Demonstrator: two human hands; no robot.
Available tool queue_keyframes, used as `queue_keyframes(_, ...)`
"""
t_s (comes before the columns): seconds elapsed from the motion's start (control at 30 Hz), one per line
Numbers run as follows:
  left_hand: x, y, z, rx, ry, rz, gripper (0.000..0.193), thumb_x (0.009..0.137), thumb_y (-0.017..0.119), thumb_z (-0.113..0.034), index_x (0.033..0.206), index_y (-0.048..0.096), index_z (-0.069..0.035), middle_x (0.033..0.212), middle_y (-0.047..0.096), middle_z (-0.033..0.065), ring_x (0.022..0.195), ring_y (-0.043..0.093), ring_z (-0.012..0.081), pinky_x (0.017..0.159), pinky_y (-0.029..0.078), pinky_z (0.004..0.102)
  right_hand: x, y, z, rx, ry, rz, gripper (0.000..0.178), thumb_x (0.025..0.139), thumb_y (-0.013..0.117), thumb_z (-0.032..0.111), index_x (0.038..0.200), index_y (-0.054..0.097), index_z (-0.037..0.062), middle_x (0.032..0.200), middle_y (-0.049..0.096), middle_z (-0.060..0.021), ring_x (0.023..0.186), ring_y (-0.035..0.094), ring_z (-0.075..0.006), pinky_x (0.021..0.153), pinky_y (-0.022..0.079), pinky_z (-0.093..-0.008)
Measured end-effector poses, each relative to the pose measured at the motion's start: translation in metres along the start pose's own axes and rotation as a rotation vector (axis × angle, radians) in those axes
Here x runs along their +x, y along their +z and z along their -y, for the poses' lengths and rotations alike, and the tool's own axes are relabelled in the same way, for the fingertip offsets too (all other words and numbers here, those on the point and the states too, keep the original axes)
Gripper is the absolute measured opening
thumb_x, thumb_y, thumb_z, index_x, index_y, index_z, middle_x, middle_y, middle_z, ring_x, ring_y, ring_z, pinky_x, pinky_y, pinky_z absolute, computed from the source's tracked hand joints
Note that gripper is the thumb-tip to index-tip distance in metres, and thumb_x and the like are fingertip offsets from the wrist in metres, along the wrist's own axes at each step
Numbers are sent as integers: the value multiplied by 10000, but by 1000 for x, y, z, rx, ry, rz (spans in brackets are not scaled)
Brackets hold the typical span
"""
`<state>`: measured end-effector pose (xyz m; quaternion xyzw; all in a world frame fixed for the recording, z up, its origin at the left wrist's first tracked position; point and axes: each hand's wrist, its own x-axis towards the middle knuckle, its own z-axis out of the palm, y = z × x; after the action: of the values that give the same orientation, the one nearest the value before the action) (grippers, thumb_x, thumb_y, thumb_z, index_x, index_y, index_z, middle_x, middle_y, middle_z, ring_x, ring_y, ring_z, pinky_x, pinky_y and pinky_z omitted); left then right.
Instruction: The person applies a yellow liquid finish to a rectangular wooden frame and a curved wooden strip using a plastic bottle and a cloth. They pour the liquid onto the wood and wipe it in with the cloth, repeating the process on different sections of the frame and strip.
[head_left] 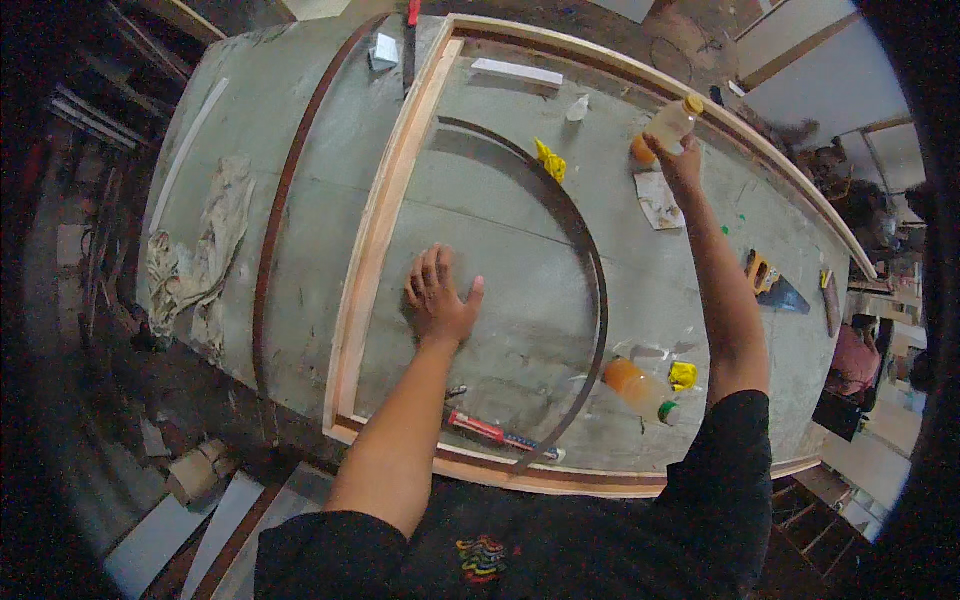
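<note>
My left hand (438, 298) lies flat, fingers spread, on the grey workbench (500, 230), inside a wooden frame (380, 225) and a thin dark curved strip (590, 260). My right hand (680, 160) is stretched far across the bench, closed around a small clear plastic bottle with a yellow cap (673, 122), held above an orange object (642, 150) and a scrap of paper (658, 198).
A bottle of orange liquid with a green cap (640, 388) lies near me beside a yellow crumpled piece (683, 375). A red-handled tool (490, 430) lies at the near edge. A handsaw (772, 285) rests at the right; a dirty rag (195, 265) at the left. Another yellow scrap (550, 160) sits on the curved strip.
</note>
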<state>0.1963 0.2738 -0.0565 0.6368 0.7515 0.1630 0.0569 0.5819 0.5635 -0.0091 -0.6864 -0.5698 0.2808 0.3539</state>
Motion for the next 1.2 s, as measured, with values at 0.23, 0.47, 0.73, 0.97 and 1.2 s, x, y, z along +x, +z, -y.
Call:
queue_keyframes(0.23,3,-7,-7,-40,-28,-13,792,860,630,-547,1474,410,-98,1519,420,140,1421,354,358,1166,252,545,-89,-16,130,359,-271,318,577,818,864,206,1271,551,34,1164,683,-118,1070,675,-214,930,559,-362)
queue_keyframes(0.47,-6,-1,10,-129,16,83,891,854,615,-636,1520,360,-103,1577,352,156,1461,303,379,1169,242,571,-299,-45,242,295,111,711,596,915,740,460,1299,581,32,1161,676,-89,1068,632,-174,962,496,-349)
queue_keyframes(0.73,-20,-65,52,-1417,259,383,776,984,390,-693,1412,503,-55,1292,600,188,1143,609,304,1011,437,398,-496,51,221,429,465,736,680,971,652,472,1441,457,20,1344,573,-123,1227,526,-222,1067,411,-370)
queue_keyframes(0.97,-114,-196,126,-1029,663,198,528,1047,449,-475,887,658,-17,716,614,129,619,629,284,572,475,374,-570,90,205,601,288,1077,748,905,758,392,1480,453,24,1307,618,-118,1184,572,-206,1033,445,-355)
queue_keyframes(1.2,-139,-229,137,-915,547,174,576,1058,438,-415,704,602,9,672,597,163,569,585,343,553,462,422,-594,104,211,533,114,994,740,864,807,357,1432,503,-6,1267,634,-86,1122,586,-172,992,459,-336)
